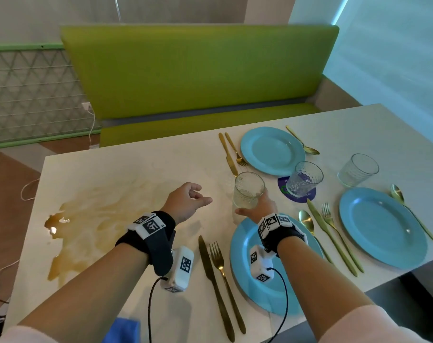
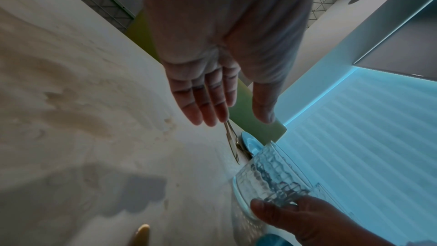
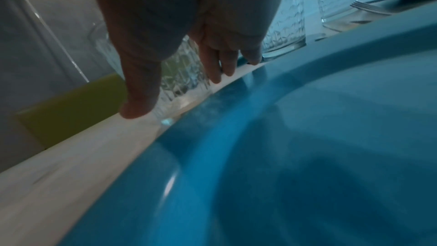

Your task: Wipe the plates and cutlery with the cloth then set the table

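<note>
Three blue plates are laid with gold cutlery: a near plate (image 1: pixel 239 273) (image 3: pixel 307 156), a right plate (image 1: pixel 381 226) and a far plate (image 1: pixel 272 151). My right hand (image 1: pixel 250 206) (image 3: pixel 175 94) reaches over the near plate and grips a ribbed glass (image 1: pixel 249 191) (image 2: pixel 267 173) low down, just beyond the rim. To the left of the glass, my left hand (image 1: pixel 202 195) (image 2: pixel 236 117) hovers above the table with relaxed fingers, holding nothing. A gold knife (image 1: pixel 214 280) and fork (image 1: pixel 223 271) lie left of the near plate. A blue cloth (image 1: pixel 123 329) shows at the bottom edge.
A brown liquid smear (image 1: pixel 86 219) spreads over the left part of the white table (image 1: pixel 161 164). One glass (image 1: pixel 304 179) stands on a purple coaster, another glass (image 1: pixel 358 169) further right. A green bench (image 1: pixel 198 70) runs along the far side. Cables hang from both wrists.
</note>
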Demonstrator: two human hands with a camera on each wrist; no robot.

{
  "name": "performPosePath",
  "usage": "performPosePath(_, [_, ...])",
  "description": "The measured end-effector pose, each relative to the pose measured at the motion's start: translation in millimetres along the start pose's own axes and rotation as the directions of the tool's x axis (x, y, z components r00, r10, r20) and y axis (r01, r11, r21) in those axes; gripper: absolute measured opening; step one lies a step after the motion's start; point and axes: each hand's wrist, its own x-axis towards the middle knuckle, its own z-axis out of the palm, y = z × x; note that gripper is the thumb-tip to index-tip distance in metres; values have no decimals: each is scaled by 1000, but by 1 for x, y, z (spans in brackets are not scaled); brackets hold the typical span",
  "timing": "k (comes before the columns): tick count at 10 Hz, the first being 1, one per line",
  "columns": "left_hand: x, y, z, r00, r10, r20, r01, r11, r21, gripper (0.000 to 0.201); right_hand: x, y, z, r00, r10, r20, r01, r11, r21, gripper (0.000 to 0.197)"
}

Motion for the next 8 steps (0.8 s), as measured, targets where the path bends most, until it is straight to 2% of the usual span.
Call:
performPosePath(1, [-1, 3, 2, 1000, 8, 24, -9, 1000, 15, 49, -4, -1, -8, 998, 40, 44, -37, 997, -67, 120])
performPosePath(2, [-3, 8, -2, 999, 21, 41, -24, 998, 63, 49, -14, -5, -22, 997, 81, 6, -80, 994, -71, 120])
performPosePath(4, [-15, 22, -17, 995, 43, 89, -60, 978, 199, 46, -56, -17, -66, 995, 87, -55, -94, 984, -153, 93])
performPosePath(5, [-25, 33, -22, 988, 63, 140, -103, 947, 305, 46, -83, -16, -89, 989, 90, -118, -105, 987, -121, 82])
performPosePath(8, [-58, 80, -26, 930, 267, 251, -348, 857, 379, 43, -180, -7, -141, 940, 129, -316, -135, 991, 2, 66])
